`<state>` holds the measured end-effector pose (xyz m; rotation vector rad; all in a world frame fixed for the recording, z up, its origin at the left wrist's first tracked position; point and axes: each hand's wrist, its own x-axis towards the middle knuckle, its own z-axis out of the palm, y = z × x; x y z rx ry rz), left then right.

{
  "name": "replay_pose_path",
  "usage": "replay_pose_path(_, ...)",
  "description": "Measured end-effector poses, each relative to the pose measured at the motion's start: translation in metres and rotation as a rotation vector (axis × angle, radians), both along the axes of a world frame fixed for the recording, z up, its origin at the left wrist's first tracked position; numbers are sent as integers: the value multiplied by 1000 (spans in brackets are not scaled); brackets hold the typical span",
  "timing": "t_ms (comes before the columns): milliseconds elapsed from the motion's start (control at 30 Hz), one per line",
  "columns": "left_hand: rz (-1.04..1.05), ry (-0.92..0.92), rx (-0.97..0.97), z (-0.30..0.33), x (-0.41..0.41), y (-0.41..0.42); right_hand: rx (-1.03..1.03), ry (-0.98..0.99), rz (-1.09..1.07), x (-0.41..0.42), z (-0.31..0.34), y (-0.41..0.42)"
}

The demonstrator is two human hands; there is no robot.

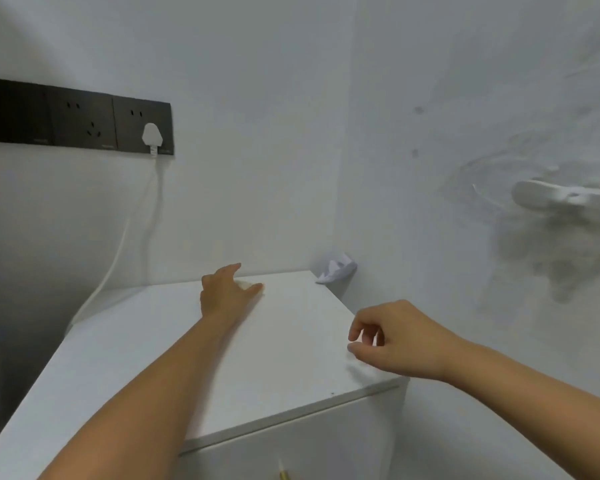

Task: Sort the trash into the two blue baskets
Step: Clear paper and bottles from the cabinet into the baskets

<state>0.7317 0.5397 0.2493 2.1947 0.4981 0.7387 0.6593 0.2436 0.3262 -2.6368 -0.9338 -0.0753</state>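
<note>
Stood by the white cabinet [174, 341] in the corner. No blue baskets anywhere in sight from here, so the sorting destination could not be placed.

Left hand [224, 294] was stretched far across the cabinet top, thumb and fingers spread narrowly around a small pale scrap [248, 284], perhaps a bit of tissue. The scrap lay just under the fingertips, touching them or nearly so; whether they had closed on it I could not tell. The long reach made sense: the scrap sat at the far edge, near the wall.

Right hand [392, 339] hovered over the cabinet's right edge, fingers loosely curled, thumb and forefinger a little apart, holding nothing I could make out. My guess: it was waiting its turn or steadying the body during the reach.

Beyond the left hand's fingertips and off to their right, a crumpled white paper [336, 271] was wedged in the gap between cabinet corner and side wall. Likely the next piece of trash, and awkward to pull free from there.

Well to the left of the reaching hand, a dark socket strip [77, 116] on the wall carried a white plug [152, 136], its cable [118, 251] trailing down behind the cabinet. Far right of the idle hand, a white wall bracket [565, 202] stuck out.

Judged early in the task.
</note>
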Motion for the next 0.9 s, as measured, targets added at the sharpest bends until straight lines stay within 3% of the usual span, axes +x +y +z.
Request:
replay_pose_path(67,-10,57,27,-1,13,8,44,-50,-26,31,-7,25)
replay_pose_path(200,-24,212,263,-3,26,14,113,-275,-80,106,-22,72)
replay_pose_path(400,6,-20,376,-8,27,-1,-470,-475,-275,186,-48,101)
replay_pose_path(633,64,-92,497,-8,37,8,-562,-699,-387,215,-50,113)
replay_pose_path(767,48,-70,499,-8,36,13,-303,-666,-343,204,-33,114)
replay_pose_path(900,70,-49,548,-4,36,27,177,-367,-217,177,-25,132)
